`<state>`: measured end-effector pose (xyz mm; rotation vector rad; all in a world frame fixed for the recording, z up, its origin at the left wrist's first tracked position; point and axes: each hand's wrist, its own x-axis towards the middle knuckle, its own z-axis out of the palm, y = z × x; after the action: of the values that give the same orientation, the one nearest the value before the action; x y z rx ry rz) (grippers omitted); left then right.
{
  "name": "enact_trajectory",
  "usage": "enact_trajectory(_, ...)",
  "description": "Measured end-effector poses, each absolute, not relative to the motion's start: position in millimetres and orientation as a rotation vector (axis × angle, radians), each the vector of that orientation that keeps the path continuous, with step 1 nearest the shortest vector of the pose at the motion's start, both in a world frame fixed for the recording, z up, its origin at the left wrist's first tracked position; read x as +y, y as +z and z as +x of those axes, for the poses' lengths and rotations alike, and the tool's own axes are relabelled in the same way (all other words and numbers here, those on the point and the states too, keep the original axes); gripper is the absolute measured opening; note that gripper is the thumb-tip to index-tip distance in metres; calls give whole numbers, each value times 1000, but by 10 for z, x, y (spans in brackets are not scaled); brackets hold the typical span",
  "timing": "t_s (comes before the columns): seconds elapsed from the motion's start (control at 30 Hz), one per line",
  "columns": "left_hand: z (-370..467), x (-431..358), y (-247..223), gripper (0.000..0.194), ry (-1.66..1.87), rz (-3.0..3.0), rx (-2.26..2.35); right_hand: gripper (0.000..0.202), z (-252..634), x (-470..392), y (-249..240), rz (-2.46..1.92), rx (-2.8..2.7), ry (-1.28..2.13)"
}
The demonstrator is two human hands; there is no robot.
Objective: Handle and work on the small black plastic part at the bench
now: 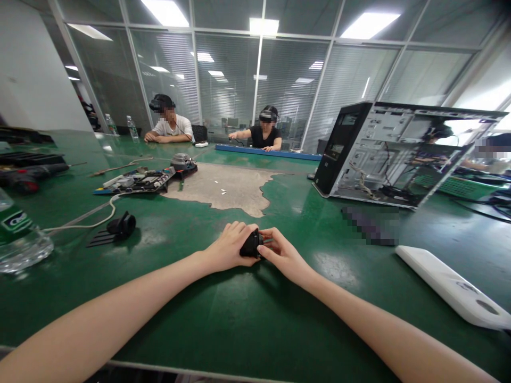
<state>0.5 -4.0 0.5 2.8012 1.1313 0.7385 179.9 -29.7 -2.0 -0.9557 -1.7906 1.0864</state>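
Between both hands is a black round part [249, 245], lens-like in shape, held just over the green tabletop; its exact kind I cannot make out. My left hand [229, 246] wraps around its left side, with the fingers over the top and the thumb below. From the right, my right hand [284, 254] pinches its ridged edge between thumb and fingers. Much of the part is hidden by the fingers. To the left of my hands lies a black clip-like piece [120, 227] with flat prongs.
A circuit board [138, 180] lies beyond at left, by a bare brown patch [227, 186]. An open computer case [347, 154] stands at right, a white power bank [447, 284] nearer. At left are a water bottle [18, 234] and drill [35, 169]. Several people sit around the table.
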Motion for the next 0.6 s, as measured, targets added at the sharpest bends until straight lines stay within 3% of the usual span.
enact_trajectory(0.2,2,-42,14,56,734,2836,1126,15,1786,-315,-10,-895,-1768,1047)
enact_trajectory(0.4,-4,-28,4,59,729,2834,1130,25,1769,-253,-7,-1002,-1751,1074)
enact_trajectory(0.6,-6,-31,10,57,714,2846,1142,21,1771,-282,-39,-904,-1774,1082)
